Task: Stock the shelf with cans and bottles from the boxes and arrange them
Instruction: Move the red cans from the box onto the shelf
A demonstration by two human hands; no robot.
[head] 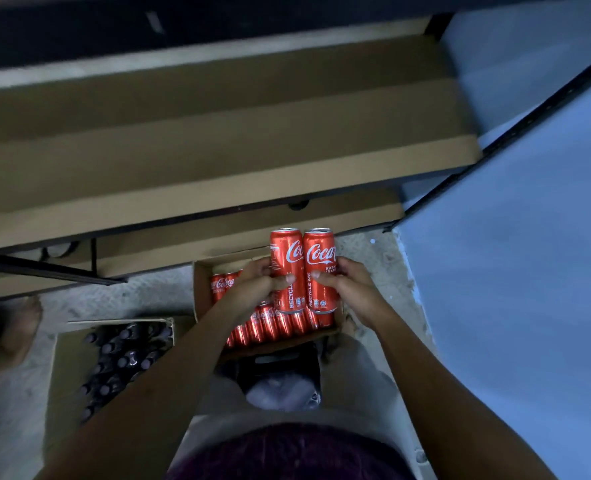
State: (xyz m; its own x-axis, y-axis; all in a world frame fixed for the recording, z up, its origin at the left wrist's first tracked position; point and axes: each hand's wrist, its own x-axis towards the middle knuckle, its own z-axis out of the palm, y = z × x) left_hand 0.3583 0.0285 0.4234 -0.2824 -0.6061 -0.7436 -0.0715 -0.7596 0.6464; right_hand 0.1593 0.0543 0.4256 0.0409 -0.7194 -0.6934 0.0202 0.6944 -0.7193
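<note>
- Both of my grips are full: my left hand (257,282) holds the left can (286,270), and my right hand (347,284) holds the right can (320,270).
- Each hand wraps its own can from the outer side. A thumb lies across the front of each can, near the words "RECYCLE ME".
- The two red cans stand upright and touch side by side. They sit between my hands, lifted up above the can box (270,342).
- Their tops stick out well past my fingers, and their bottoms show below my thumbs.
- I think the job has only just begun. The can box under my hands has many red cans in it, lying in rows.
- The shelf (218,161) in front of me looks bare. I see only brown boards, and no cans or bottles on them.
- The two cans are near the front edge of the lowest board but not on it yet.
- To my left, a second box (62,362) on the floor (155,289) is full of dark bottles (127,358). None of them look touched.
- So I think nearly all the stocking is left, and all the lining up too.
- Someone's bare foot (20,330) is on the floor at the far left.
- A blue wall (529,271) is on my right.
</note>
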